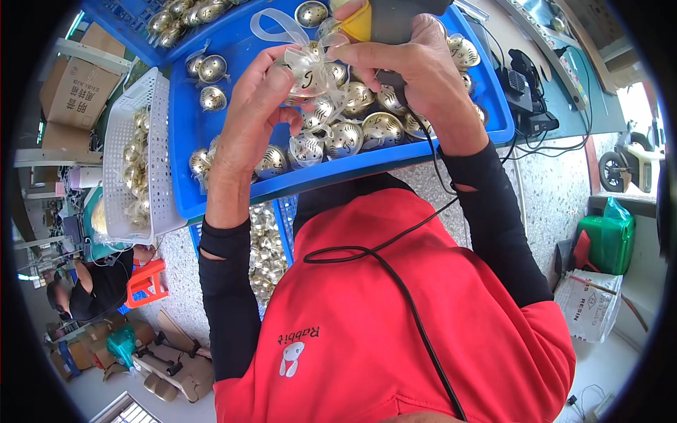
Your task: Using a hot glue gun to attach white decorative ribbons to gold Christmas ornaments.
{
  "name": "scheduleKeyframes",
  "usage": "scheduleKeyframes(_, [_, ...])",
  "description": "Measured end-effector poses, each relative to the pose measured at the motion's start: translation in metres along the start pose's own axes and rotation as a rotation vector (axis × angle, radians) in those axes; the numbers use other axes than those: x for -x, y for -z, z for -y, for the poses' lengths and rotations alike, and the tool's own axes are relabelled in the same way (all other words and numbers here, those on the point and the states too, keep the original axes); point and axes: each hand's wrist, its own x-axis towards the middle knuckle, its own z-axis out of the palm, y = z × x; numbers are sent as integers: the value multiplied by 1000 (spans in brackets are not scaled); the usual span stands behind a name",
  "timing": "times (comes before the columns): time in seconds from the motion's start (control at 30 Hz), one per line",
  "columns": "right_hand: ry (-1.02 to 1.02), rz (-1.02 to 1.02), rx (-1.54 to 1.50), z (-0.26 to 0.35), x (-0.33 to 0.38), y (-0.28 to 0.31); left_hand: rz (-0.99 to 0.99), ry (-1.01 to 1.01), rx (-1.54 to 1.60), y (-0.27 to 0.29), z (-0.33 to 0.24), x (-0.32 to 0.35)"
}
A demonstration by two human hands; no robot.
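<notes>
My left hand (257,106) is closed round a gold ball ornament (307,76) with black markings, its fingers and thumb at the ball's side. A sheer white ribbon (276,27) loops up from the top of this ball. My right hand (430,81) grips a yellow and dark grey corded hand tool (398,21), which looks like a glue gun; its far end is cut off by the picture's edge. The right fingertips meet at the ribbon beside the ball's top. Beneath both hands, more gold balls (343,139) lie in a blue tray (185,151).
A white perforated basket (161,162) of ornaments stands left of the tray. Another blue crate (287,218) of ornaments sits below. A black cable (416,321) crosses my red apron. Dark devices (518,84) with wires lie at right. A person (99,285) sits at far left.
</notes>
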Motion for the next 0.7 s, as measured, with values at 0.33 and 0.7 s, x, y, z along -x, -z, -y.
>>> scheduleKeyframes(0.33, [94, -55, 109, -19, -8, 2, -115, 49, 58, -17, 5, -2])
scheduleKeyframes(0.7, [43, -134, 217, -24, -5, -5, -220, 48, 31, -19, 11, -3])
